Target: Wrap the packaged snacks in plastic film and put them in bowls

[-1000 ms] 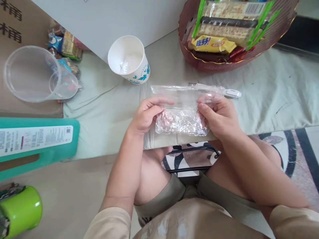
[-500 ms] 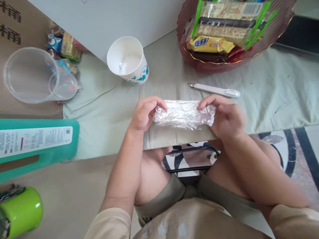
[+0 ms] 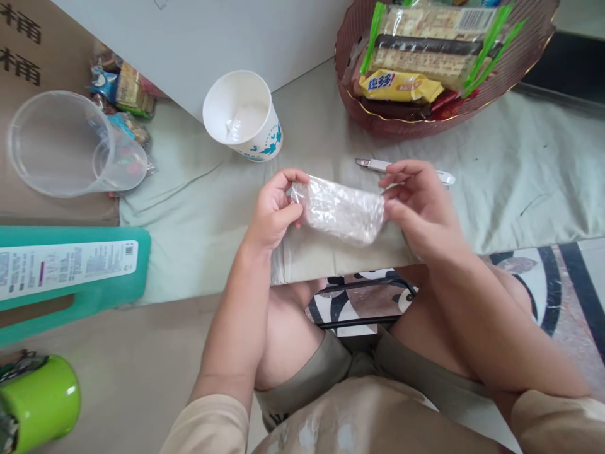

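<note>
A crinkled, shiny bundle of clear plastic film [image 3: 343,210], folded into an oblong, hangs over the front of the cloth-covered table. My left hand [image 3: 276,211] pinches its left end between thumb and fingers. At the other end is my right hand [image 3: 423,205], thumb and fingers spread apart; the thumb is right by the film's end, and whether it touches I cannot tell. Behind my right fingers lies a white utility knife [image 3: 375,164], partly covered by them. A white paper cup [image 3: 258,129] with a blue-green leaf print stands beyond my left hand, something clear inside it.
A dark red bowl [image 3: 378,126] of packaged snacks stands at the back right. On the left are a clear plastic cup [image 3: 61,145], wrapped snacks [image 3: 125,88], a green jug [image 3: 137,277] with a white label, and a bright green bin [image 3: 59,397]. A large white panel [image 3: 227,31] stands behind.
My right hand has loosened from the film's right end, and its fingers have spread and risen over the knife. The bundle now slants, its right end lower, with my left hand still holding on.
</note>
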`<state>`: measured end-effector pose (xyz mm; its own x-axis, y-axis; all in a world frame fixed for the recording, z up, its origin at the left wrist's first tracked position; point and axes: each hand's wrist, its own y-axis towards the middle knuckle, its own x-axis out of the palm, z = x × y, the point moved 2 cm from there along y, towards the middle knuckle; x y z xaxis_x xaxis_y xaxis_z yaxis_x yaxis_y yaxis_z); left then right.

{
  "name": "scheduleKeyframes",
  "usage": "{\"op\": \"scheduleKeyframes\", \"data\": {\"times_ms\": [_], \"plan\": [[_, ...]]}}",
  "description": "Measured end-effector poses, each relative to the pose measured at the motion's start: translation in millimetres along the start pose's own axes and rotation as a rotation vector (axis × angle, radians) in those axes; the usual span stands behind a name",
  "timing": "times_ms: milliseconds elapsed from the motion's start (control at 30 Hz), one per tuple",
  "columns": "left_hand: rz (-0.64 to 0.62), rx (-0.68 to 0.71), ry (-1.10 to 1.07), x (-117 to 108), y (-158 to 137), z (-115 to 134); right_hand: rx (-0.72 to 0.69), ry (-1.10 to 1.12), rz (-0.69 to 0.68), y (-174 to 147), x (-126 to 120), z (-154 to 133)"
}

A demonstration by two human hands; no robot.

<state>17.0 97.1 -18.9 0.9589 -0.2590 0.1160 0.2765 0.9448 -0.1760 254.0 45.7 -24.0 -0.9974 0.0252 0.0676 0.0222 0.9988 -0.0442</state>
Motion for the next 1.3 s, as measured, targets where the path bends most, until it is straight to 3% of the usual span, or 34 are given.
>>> {"op": "scheduleKeyframes", "data": {"times_ms": [67,167,233,267,400,567,700,867,1033,1133,1300], "plan": [[-0.119,-0.068,-0.020,2.3,-3.3,1.9,0.051,0.078,-0.019,1.6,-1.9,-5.0],[-0.282,-0.105,-0.013,8.4,-6.6,2.2,0.274,0.128,-0.329,-0.8,7.1,-10.0],[-0.290,-0.103,-0.048,13.3,-6.6,0.7,0.358,0.061,-0.505,-4.8,14.9,-11.8],[-0.271,-0.105,-0.084,16.3,-6.2,-0.6,0.352,0.026,-0.521,-6.0,17.7,-12.5],[-0.275,-0.139,-0.218,32.4,-4.6,-7.1,0.191,-0.001,-0.319,-5.6,21.1,-12.9],[-0.269,-0.143,-0.034,41.8,-5.0,-11.6,0.113,0.001,-0.191,-4.9,19.7,-6.6],[-0.230,-0.107,0.039,36.6,-5.0,-12.8,0.140,0.031,-0.173,-5.4,18.0,-1.0],[-0.153,0.006,0.006,30.8,-4.0,-13.4,0.077,0.049,-0.149,-8.3,17.9,-1.3],[-0.208,-0.010,0.044,27.7,-5.1,-12.6,0.097,0.002,-0.095,-11.8,11.0,3.8],[-0.238,-0.069,0.020,25.1,-4.7,-10.3,0.097,-0.003,-0.152,-9.5,8.0,4.7],[-0.165,-0.003,0.205,29.6,-5.7,-2.0,0.086,-0.104,-0.212,-7.1,16.5,1.0]]}}
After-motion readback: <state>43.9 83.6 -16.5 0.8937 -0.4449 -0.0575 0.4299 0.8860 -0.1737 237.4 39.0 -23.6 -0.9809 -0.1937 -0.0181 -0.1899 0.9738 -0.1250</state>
